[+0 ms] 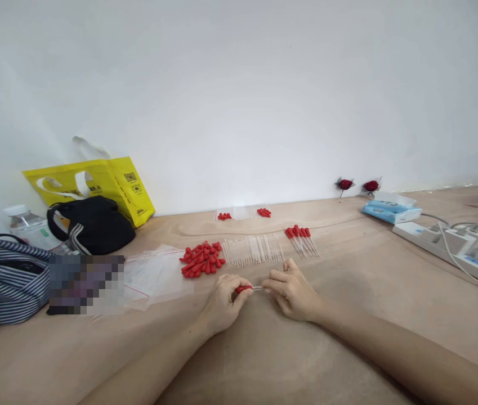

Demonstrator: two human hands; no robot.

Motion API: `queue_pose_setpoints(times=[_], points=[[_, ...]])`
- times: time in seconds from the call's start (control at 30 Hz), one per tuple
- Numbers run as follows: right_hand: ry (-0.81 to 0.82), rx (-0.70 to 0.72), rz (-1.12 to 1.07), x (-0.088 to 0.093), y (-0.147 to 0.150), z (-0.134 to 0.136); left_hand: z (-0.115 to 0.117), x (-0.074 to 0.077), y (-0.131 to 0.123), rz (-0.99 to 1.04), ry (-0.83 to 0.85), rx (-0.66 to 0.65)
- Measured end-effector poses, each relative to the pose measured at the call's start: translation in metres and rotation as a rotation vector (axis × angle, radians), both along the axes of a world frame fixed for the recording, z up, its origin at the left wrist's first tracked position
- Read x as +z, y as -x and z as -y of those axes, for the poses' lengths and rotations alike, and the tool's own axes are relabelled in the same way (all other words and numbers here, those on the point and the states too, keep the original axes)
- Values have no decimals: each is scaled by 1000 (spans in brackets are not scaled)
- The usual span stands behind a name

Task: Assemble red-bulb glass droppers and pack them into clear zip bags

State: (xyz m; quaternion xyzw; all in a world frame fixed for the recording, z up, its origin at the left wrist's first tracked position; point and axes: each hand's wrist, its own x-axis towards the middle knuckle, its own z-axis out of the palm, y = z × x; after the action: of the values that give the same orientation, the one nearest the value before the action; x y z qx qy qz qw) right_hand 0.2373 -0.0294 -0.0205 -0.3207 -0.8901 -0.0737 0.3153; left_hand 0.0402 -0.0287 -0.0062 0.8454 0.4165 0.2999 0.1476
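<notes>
While the two hands meet low at the middle of the bench (348,281), the left hand (223,302) pinches a red bulb (243,289) between thumb and forefinger. The right hand (290,290) pinches the far end of a clear tube (257,288), other fingers curled in. Bulb and tube sit end to end, just above the wood, between the two hands.

That tube looks thin, stiff and light, quite possibly brittle. I'd judge it wants a gentle grip close to the joint, not out at the tip. The bulb looks soft and rubbery, grippy enough to take by its belly.

Just beyond the left hand lies a pile of red bulbs (202,260). Beside that is a row of clear tubes (252,250), then a small set of finished droppers (302,239) with red tops. Clear zip bags (154,275) lie flat to the left.

Further left are a black bag (92,225), a striped bag (6,278) and a yellow bag (107,180) against the wall. The yellow one shows a QR code and small print, too small to read. Off right are a blue tissue pack (391,211) and a white power strip (454,247) with plugs in it, no lettering legible.
</notes>
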Motion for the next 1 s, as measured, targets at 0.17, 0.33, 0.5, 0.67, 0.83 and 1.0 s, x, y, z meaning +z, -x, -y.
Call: queue_pose_setpoints(times=[0.17,0.33,0.5,0.67,0.83,1.0], points=[[28,16,30,-2,2,-2,2,4,-1,-39,15,-35],[38,15,30,-5,3,-3,1,4,-1,-54,-1,-58],[78,12,33,-3,5,-3,-1,5,-1,-70,-1,-88],[94,-70,44,9,7,-3,-3,7,-2,-38,-9,-34],[109,-136,65,15,-4,-7,-8,3,4,-80,-79,-3],[287,-645,-315,14,-40,-39,-13,-3,11,21,-32,130]])
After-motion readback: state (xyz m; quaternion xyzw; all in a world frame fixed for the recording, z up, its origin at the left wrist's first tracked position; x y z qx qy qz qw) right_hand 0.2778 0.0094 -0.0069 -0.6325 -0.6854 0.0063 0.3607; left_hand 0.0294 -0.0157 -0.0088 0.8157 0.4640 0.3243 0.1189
